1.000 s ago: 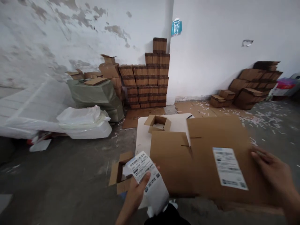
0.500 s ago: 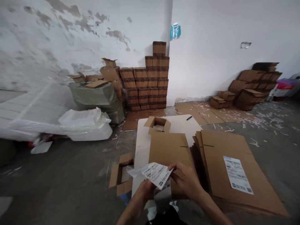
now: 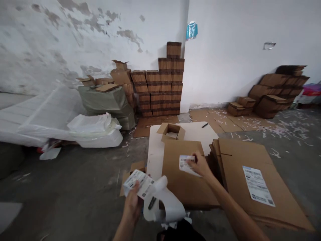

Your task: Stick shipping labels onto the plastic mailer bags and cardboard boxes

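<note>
A printed shipping label (image 3: 187,164) lies against the flat cardboard carton (image 3: 184,187) in front of me, and the fingers of my right hand (image 3: 201,164) are closed on its right edge. Lower left, my left hand (image 3: 132,201) grips a stack of shipping labels (image 3: 140,182), thumb on top. From that stack a curled white backing strip (image 3: 170,204) hangs toward my body. To the right, a second flat carton (image 3: 240,157) on a pile bears an attached label (image 3: 258,185).
A white table (image 3: 155,150) carries the carton, a small open box (image 3: 173,132) and a black pen (image 3: 205,125). Another open box (image 3: 137,166) stands left of the table, partly behind my left hand. Stacked cardboard bundles (image 3: 165,87) line the wall. Paper scraps litter the floor at right.
My hands have moved apart. The right carried one label forward onto the carton; the left drew back leftward with the label stack, and the curled backing strip now shows.
</note>
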### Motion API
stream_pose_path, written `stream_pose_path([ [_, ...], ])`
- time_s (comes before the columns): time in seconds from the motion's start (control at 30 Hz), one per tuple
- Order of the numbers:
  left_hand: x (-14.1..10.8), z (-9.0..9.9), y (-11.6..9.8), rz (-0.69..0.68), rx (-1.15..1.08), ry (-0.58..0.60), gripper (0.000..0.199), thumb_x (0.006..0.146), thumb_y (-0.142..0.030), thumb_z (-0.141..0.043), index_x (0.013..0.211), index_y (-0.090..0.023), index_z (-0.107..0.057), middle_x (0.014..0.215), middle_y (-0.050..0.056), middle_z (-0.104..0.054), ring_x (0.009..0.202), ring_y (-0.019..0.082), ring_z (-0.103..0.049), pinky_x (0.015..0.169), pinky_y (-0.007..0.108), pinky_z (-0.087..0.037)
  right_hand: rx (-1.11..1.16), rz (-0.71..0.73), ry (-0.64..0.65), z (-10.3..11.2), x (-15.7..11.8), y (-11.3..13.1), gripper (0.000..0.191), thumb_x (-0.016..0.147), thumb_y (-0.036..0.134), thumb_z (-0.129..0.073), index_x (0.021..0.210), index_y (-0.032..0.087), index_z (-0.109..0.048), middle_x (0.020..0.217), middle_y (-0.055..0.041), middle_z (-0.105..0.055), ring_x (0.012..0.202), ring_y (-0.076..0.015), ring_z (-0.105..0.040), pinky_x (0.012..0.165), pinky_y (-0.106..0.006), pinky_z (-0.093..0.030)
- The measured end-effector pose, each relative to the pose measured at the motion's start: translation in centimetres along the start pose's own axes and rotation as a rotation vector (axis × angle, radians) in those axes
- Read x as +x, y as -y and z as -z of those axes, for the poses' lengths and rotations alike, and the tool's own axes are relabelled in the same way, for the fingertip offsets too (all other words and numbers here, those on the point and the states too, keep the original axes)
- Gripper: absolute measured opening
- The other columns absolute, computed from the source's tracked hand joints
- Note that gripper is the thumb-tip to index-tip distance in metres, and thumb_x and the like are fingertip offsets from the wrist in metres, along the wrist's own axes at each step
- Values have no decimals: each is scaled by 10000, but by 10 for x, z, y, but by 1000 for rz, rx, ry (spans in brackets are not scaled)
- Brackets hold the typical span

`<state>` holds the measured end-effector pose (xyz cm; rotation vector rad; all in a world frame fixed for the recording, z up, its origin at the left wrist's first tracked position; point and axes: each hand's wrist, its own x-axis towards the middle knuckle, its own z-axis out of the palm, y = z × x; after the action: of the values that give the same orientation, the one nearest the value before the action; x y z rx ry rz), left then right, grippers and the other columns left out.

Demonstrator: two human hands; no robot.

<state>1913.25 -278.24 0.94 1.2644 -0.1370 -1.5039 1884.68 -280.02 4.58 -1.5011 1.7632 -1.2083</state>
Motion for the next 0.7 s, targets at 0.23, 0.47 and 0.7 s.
stream_pose_path([
  [0.23,-6,-4,31,45,417,111,287,821,-272,-706,1064,-120,-689,932,156,-790,908,307,-750,742,345,-616,-402,-153,-114,-3,-27,-78,645,664,515,-723,1219,211,-594,1228,-246,-602,1174,-450,-548,875,-565,-434],
  [0.47,-36,-24,8,55,210,354,483,726,-417,-774,1091,-109,-700,1021,149,-782,1052,331,-700,859,378,-594,-192,-185,-336,65,-38,-60,673,743,609,-600,1264,190,-524,1244,-201,-604,1064,-315,-632,874,-456,-508],
  [0.7,-46,-37,-2,-164,458,354,556,594,-501,-840,1007,-148,-722,984,149,-789,1032,355,-700,879,423,-572,-526,-328,-624,261,-26,-109,403,722,606,-489,888,279,-656,827,-159,-673,829,-332,-639,733,-503,-450],
])
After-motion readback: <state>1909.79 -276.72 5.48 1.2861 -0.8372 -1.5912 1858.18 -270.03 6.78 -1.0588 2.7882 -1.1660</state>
